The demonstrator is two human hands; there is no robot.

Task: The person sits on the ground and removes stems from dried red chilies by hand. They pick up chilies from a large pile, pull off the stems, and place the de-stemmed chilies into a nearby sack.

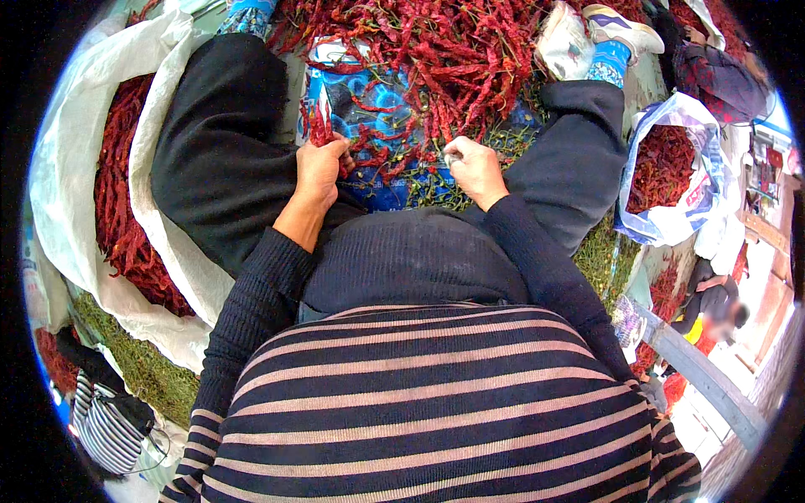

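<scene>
My left hand (321,166) is closed around a small bunch of dried red chili peppers (321,131), whose tips point away from me. To its right, my right hand (475,168) is curled with the fingers bent inward. A pale, shiny bit shows at its fingertips, too small to name. One dried chili from the large heap (465,56) ends right by those fingers; whether they grip it I cannot tell. Under both hands lies a blue printed sheet (383,198), strewn with loose chilies and green stems (440,192).
On my left stands an open white woven sack (69,182) of dried chilies (126,207). A blue-and-white bag (710,151) with more chilies (660,166) stands at right. My spread legs flank the sheet. Green stems (151,358) cover the ground. Other people sit at the edges.
</scene>
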